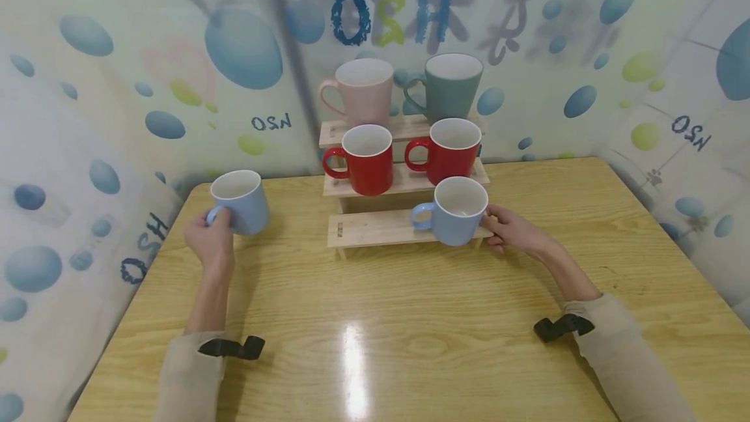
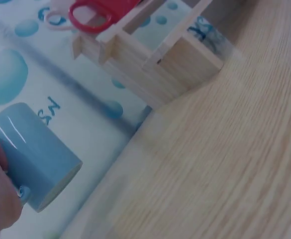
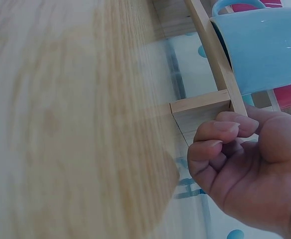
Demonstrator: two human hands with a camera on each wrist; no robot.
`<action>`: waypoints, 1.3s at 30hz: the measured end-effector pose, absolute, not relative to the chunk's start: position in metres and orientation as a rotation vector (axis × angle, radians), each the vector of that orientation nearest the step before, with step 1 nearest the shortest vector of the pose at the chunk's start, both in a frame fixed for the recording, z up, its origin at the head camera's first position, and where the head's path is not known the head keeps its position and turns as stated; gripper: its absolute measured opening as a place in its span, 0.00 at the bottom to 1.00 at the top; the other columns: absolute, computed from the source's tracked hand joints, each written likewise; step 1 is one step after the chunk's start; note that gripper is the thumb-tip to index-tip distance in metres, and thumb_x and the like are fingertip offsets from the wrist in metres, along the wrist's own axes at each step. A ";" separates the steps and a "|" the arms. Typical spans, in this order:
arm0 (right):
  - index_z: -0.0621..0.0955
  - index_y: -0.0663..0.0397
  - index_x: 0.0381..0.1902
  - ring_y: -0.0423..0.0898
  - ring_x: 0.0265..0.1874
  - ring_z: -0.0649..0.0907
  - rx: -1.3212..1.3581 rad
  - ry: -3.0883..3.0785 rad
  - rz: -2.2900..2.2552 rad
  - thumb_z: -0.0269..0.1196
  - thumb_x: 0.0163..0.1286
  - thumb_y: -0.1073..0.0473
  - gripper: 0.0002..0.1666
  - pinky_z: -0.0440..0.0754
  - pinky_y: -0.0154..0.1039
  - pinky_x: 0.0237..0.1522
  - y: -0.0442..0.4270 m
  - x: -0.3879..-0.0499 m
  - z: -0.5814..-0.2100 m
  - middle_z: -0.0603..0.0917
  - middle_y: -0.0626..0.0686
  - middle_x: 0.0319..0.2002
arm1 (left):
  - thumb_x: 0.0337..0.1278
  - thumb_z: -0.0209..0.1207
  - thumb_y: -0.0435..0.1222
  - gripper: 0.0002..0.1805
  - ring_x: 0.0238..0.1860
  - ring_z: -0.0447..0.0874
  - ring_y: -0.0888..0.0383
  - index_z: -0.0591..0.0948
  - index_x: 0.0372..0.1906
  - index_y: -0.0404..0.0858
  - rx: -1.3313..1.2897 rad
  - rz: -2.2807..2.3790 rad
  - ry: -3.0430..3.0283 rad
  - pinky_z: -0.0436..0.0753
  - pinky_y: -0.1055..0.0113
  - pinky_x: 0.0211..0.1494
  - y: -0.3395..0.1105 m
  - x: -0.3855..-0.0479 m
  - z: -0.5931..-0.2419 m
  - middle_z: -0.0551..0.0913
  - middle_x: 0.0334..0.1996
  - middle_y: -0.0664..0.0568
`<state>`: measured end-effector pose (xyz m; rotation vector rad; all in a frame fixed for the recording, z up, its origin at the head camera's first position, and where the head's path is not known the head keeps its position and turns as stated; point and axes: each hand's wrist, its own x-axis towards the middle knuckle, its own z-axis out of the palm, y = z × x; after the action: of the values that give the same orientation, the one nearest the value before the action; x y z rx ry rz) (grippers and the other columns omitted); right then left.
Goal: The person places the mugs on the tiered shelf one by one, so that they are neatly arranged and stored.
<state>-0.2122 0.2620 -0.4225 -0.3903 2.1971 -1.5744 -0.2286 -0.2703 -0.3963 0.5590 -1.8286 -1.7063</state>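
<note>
My left hand (image 1: 209, 237) grips the handle of a light blue mug (image 1: 245, 204), holding it upright left of the wooden stepped rack (image 1: 375, 228). In the left wrist view, this mug (image 2: 33, 154) hangs above the tabletop. A second light blue mug (image 1: 459, 213) stands at the right end of the rack's lowest step, its handle pointing left. Beside it my right hand (image 1: 518, 232) holds the right end of that step. The right wrist view shows that hand (image 3: 249, 164) with curled fingers under the board's end; its thumb is partly hidden.
Two red mugs (image 1: 372, 165) stand on the middle step. On the top step are a pink mug (image 1: 366, 93) and a green mug (image 1: 450, 93). A patterned wall covering (image 1: 234, 109) rises behind the wooden table (image 1: 293, 318).
</note>
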 end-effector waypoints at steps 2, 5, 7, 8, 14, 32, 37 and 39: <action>0.63 0.68 0.48 0.41 0.20 0.71 -0.394 2.194 -1.575 0.43 0.84 0.56 0.16 0.72 0.34 0.24 0.262 -0.212 -0.422 0.69 0.52 0.25 | 0.48 0.52 0.24 0.18 0.11 0.54 0.64 0.64 0.09 0.39 0.510 -1.703 -1.834 0.55 0.71 0.15 -0.266 -0.225 -0.392 0.61 0.08 0.59; 0.63 0.67 0.47 0.41 0.20 0.71 -0.400 2.189 -1.582 0.43 0.84 0.56 0.15 0.72 0.34 0.24 0.262 -0.212 -0.423 0.68 0.52 0.25 | 0.47 0.51 0.23 0.18 0.11 0.54 0.64 0.63 0.09 0.39 0.442 -1.723 -1.832 0.55 0.72 0.16 -0.259 -0.220 -0.386 0.60 0.08 0.59; 0.63 0.67 0.47 0.41 0.20 0.71 -0.406 2.189 -1.583 0.43 0.84 0.56 0.15 0.72 0.34 0.24 0.262 -0.212 -0.423 0.68 0.52 0.25 | 0.47 0.50 0.22 0.18 0.12 0.53 0.64 0.63 0.09 0.38 0.408 -1.739 -1.838 0.55 0.72 0.17 -0.254 -0.215 -0.382 0.60 0.08 0.59; 0.63 0.67 0.47 0.41 0.20 0.71 -0.409 2.189 -1.583 0.43 0.84 0.56 0.15 0.73 0.34 0.24 0.262 -0.213 -0.423 0.68 0.52 0.25 | 0.47 0.50 0.22 0.18 0.12 0.53 0.65 0.63 0.10 0.38 0.394 -1.744 -1.845 0.55 0.72 0.17 -0.252 -0.213 -0.380 0.59 0.09 0.59; 0.63 0.67 0.47 0.41 0.20 0.71 -0.420 2.195 -1.581 0.43 0.84 0.56 0.15 0.73 0.34 0.24 0.261 -0.212 -0.423 0.69 0.52 0.25 | 0.46 0.49 0.22 0.17 0.12 0.52 0.65 0.64 0.10 0.38 0.311 -1.773 -1.896 0.52 0.71 0.17 -0.239 -0.201 -0.372 0.59 0.09 0.60; 0.63 0.66 0.49 0.41 0.21 0.71 -0.389 2.206 -1.564 0.43 0.84 0.55 0.16 0.73 0.34 0.25 0.262 -0.213 -0.424 0.68 0.52 0.26 | 0.48 0.49 0.19 0.17 0.15 0.49 0.63 0.58 0.12 0.30 -0.042 -1.891 -2.037 0.52 0.67 0.22 -0.197 -0.177 -0.366 0.55 0.11 0.58; 0.63 0.67 0.49 0.41 0.21 0.71 -0.397 2.210 -1.561 0.44 0.84 0.55 0.16 0.73 0.35 0.25 0.262 -0.212 -0.422 0.69 0.52 0.26 | 0.47 0.49 0.18 0.17 0.15 0.50 0.64 0.58 0.12 0.31 -0.114 -1.878 -2.093 0.54 0.69 0.22 -0.187 -0.177 -0.371 0.56 0.11 0.60; 0.63 0.67 0.49 0.41 0.21 0.71 -0.398 2.205 -1.566 0.43 0.84 0.56 0.15 0.73 0.35 0.25 0.261 -0.212 -0.421 0.68 0.52 0.26 | 0.47 0.49 0.18 0.17 0.15 0.51 0.65 0.58 0.12 0.30 -0.154 -1.880 -2.106 0.53 0.69 0.22 -0.183 -0.178 -0.372 0.56 0.11 0.60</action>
<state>-0.2116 0.2611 -0.4206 -0.3979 2.2045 -1.5660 -0.1782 -0.1826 -0.3725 -0.1537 -2.1061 -1.8798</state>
